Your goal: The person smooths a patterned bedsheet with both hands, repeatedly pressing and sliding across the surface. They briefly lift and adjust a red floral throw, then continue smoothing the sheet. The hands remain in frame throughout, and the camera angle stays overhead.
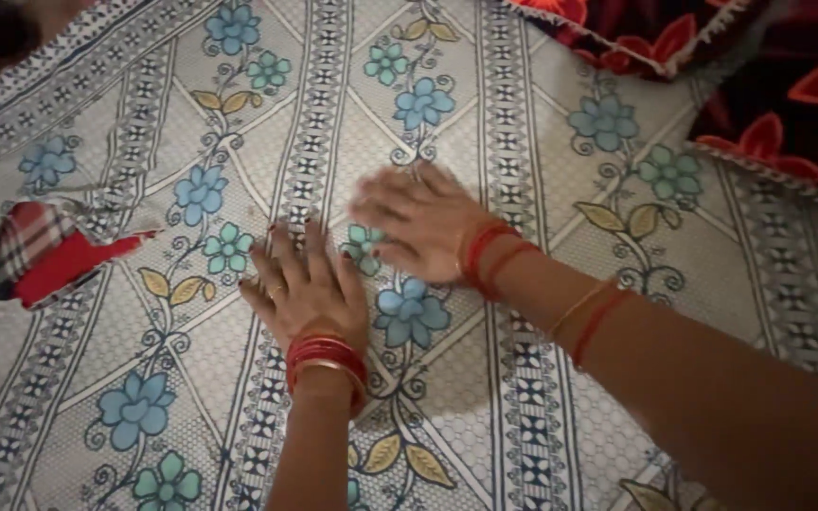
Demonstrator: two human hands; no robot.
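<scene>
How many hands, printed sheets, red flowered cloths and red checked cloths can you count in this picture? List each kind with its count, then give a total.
Hands: 2, the left hand and the right hand, both flat on the sheet
Printed sheet: 1
Red flowered cloth: 1
Red checked cloth: 1
Total: 5

Both hands are laid flat, palms down, fingers spread: the left hand (pixel 307 289) nearer, the right hand (pixel 416 224) farther, blurred.
</scene>
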